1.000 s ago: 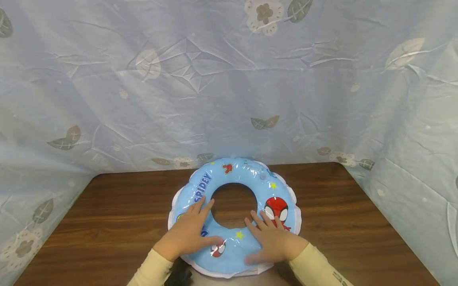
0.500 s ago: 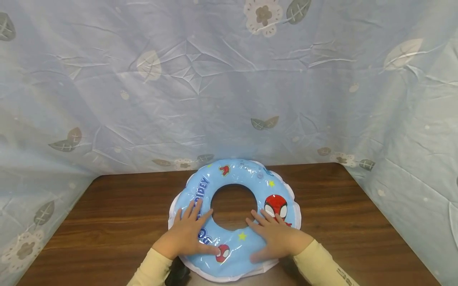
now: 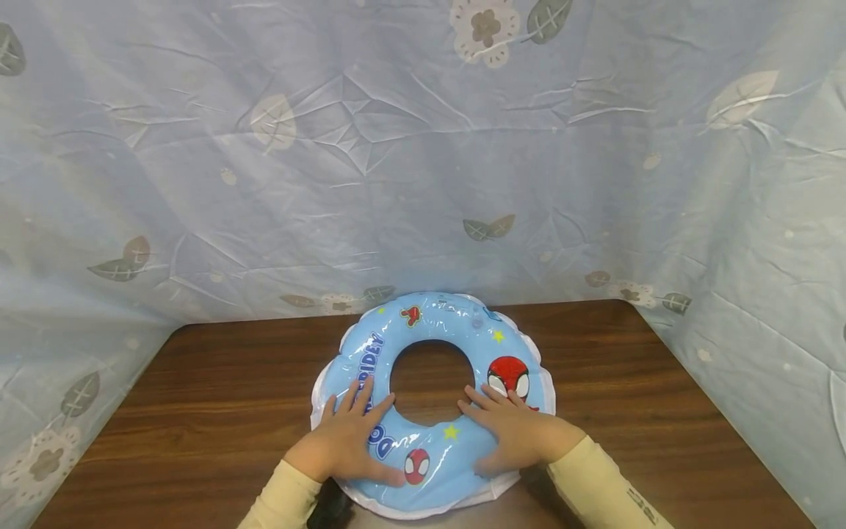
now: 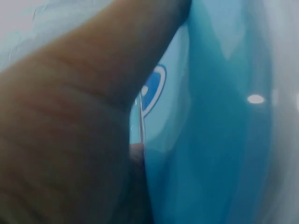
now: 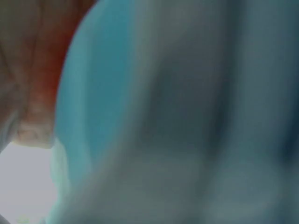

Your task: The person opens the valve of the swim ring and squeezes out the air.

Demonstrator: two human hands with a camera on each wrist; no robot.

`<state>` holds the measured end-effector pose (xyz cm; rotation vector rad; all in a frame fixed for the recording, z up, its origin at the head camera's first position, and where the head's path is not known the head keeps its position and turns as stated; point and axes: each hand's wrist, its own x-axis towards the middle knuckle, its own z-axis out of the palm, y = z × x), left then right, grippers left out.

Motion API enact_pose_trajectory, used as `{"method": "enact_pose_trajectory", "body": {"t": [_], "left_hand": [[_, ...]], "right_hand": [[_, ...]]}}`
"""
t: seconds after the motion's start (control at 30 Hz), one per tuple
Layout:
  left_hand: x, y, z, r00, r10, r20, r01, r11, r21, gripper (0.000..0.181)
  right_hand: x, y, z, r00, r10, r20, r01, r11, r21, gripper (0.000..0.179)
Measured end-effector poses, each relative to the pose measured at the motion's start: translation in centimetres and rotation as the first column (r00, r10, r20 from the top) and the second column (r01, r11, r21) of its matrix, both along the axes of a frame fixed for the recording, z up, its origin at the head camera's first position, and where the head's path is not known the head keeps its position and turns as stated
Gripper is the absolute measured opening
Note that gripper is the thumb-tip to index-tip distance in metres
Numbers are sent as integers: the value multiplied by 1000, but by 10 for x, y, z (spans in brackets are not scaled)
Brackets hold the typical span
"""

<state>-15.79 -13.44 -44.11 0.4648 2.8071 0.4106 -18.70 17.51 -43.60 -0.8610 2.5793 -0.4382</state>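
Swim ring (image 3: 449, 444): light blue, glossy, puffed up, pale crinkled seam round the outside. Prints: blue lettering incl. "SPIDEY" on the left side, large red masked face on the right, small red masked face at the front, yellow-green stars, small red motif at the back. Sits mid-desk (image 3: 218, 404), face up, wood grain showing through the hole. Left hand (image 3: 346, 444): released, fingers spread and fairly straight, resting on the front-left, partly over the lettering; thumb just beside the small face. Right hand (image 3: 515, 437): also released, fingers spread on the front-right, overlapping the large face's lower part. Wrist views: close-up, blurry, blue vinyl against both hands.
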Motion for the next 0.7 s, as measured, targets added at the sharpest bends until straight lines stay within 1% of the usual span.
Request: {"method": "enact_pose_trajectory", "body": {"t": [0.1,0.23,0.3,0.47,0.6,0.7], "left_hand": [[1,5,-3,1000,8,-11,-8,1000,-4,125],[4,11,-6,999,15,-29,-15,1000,-9,127],[6,13,-6,999,22,-34,-22,1000,-11,128],[9,15,-6,999,30,-38,-31,999,-20,131],[9,16,-6,998,33,-58,-36,999,-41,132],[10,19,-4,997,41,-59,-43,998,-40,132]], "right_hand": [[-1,1,0,999,-25,-23,25,1000,-9,104],[0,1,3,993,-68,-100,65,997,-32,113],[2,0,6,987,-75,-141,71,997,-32,113],[11,-4,18,974,-98,-204,92,995,-41,106],[17,-8,27,962,-152,-224,135,987,-92,113],[21,-12,30,955,-199,-219,182,979,-97,120]]}}
